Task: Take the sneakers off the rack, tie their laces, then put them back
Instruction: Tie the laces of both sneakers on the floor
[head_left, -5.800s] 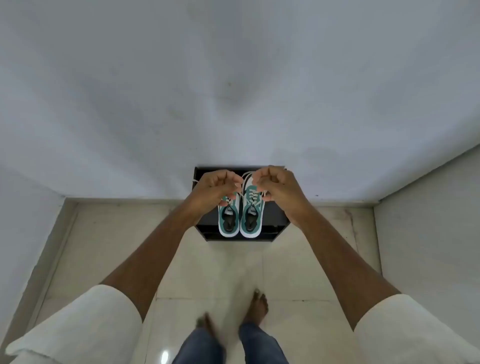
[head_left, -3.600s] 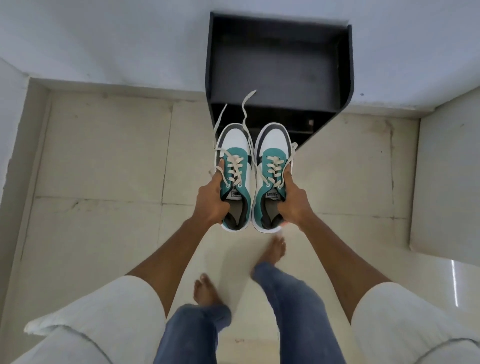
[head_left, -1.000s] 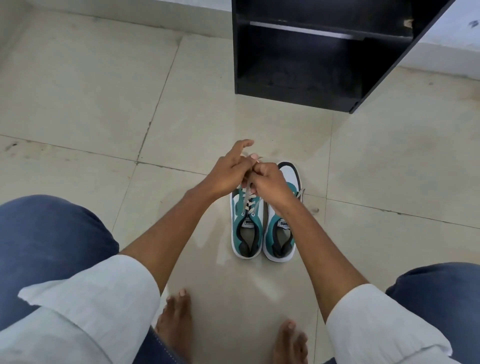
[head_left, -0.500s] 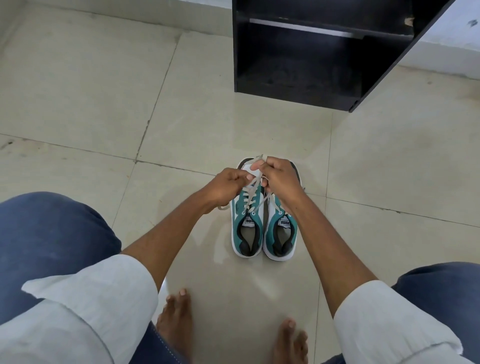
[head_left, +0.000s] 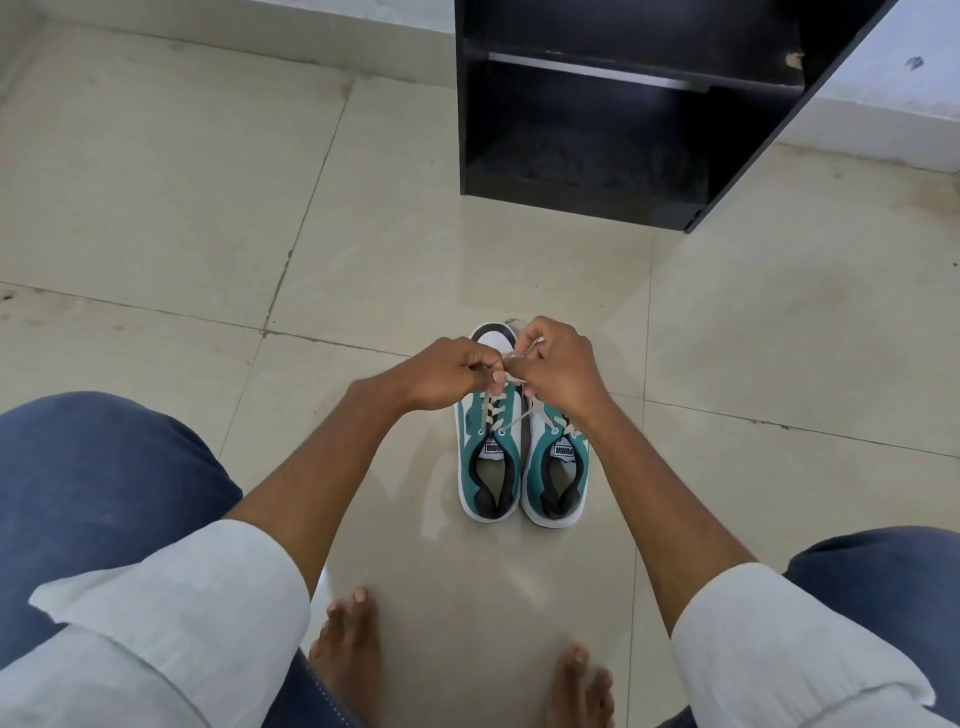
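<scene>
Biggest risk here, as I see it: the knot is getting worked right over the toe end of the left sneaker (head_left: 488, 457), and both lace (head_left: 511, 422) ends are being pinched in very small grips. If either pinch is slipping while the loop is being pulled through, the bow is probably falling apart and the whole thing is needing a redo. The strand running down to the eyelets is looking taut, so a hard tug could also be dragging the sneaker across the floor tile (head_left: 415, 249), which is looking glossy and likely slick. And with the two shoes touching side by side, it's easy to be snagging a lace from the right sneaker (head_left: 556, 470) by mistake, since the right forearm is lying across it.

Where stuff is: the left hand (head_left: 447, 375) is curled shut and pinching lace at its fingertips, and the right hand (head_left: 558, 371) is clenched around the other end, with a bit of lace poking out the top. The hands are touching each other just above the front of the left sneaker. From the hands, the sneakers are sitting at 6 o'clock, heels pointing back toward the bare feet (head_left: 345, 660). The rack (head_left: 587, 202) is standing at roughly 1 o'clock from the hands, well apart, and its shelves are looking dark and empty from here. The right shoe's laces are mostly hidden, so I can't tell if they're tied.
</scene>
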